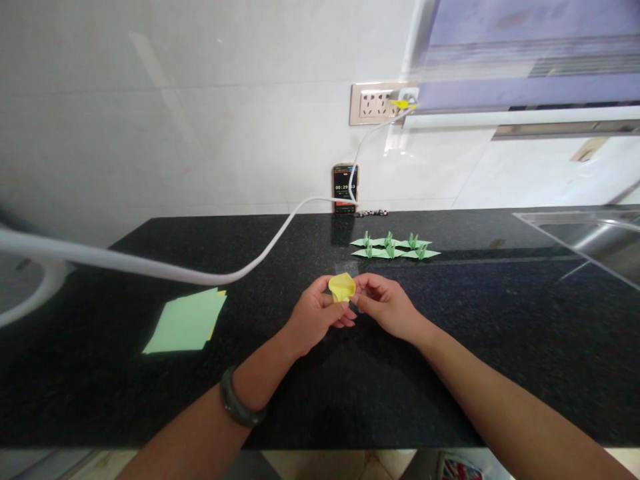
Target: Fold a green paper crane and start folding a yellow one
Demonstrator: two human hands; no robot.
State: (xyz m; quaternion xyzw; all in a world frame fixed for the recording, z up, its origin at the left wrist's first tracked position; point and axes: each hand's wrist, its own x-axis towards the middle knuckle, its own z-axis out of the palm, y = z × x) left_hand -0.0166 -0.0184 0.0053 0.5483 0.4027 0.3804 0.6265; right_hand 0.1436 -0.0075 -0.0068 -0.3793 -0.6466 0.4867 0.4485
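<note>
A small folded piece of yellow paper (342,287) is held up just above the black counter (450,347), near its middle. My left hand (316,315) pinches its left side with curled fingers. My right hand (386,305) pinches its right side, thumb and fingers closed on the edge. A dark bangle sits on my left wrist. Behind the hands, several finished green paper cranes (395,247) lie in two rows on the counter.
A stack of light green and yellow paper squares (186,321) lies at the left. A phone (345,189) leans on the wall, its white cable (200,270) crossing the counter leftward. A wall socket (375,103) is above; a steel sink (590,233) at right.
</note>
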